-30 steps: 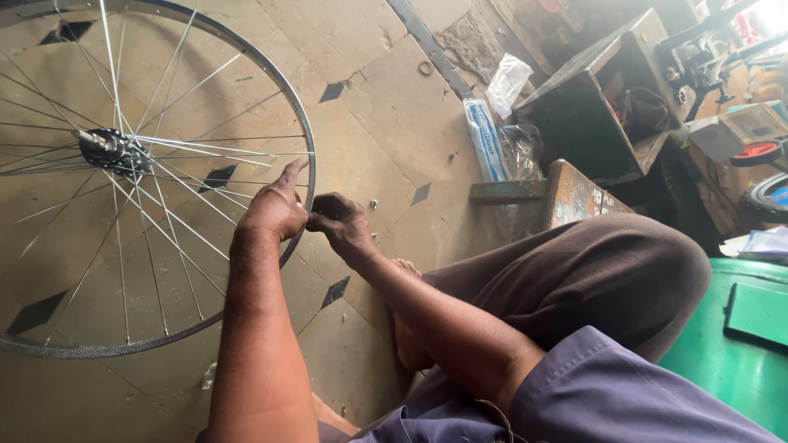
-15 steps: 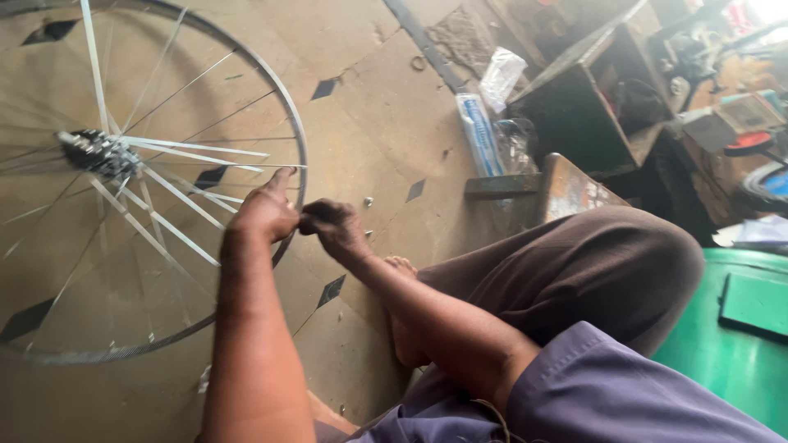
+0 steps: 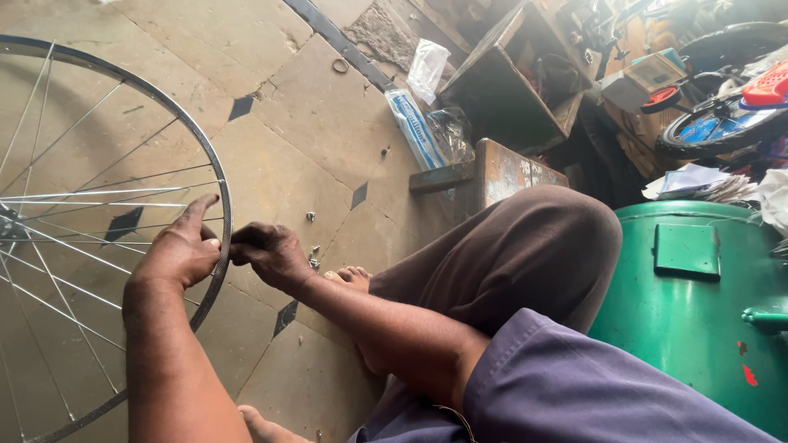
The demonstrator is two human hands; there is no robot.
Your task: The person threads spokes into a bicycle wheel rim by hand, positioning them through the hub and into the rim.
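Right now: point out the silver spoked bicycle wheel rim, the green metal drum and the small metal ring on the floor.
silver spoked bicycle wheel rim [image 3: 199,141], head view, upper right arc of the rim.
green metal drum [image 3: 689,316], head view, its side wall.
small metal ring [image 3: 340,66], head view, on the ring's edge.

We have one view, from the head, looking steeply down and close over the left hand [image 3: 182,253] and right hand [image 3: 269,253] toward the tiled floor [image 3: 279,164].

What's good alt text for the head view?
Both hands work at a bicycle wheel's rim: the left hand grips it, the right hand pinches at its edge. Small metal parts lie on the tiled floor; a green drum stands right.
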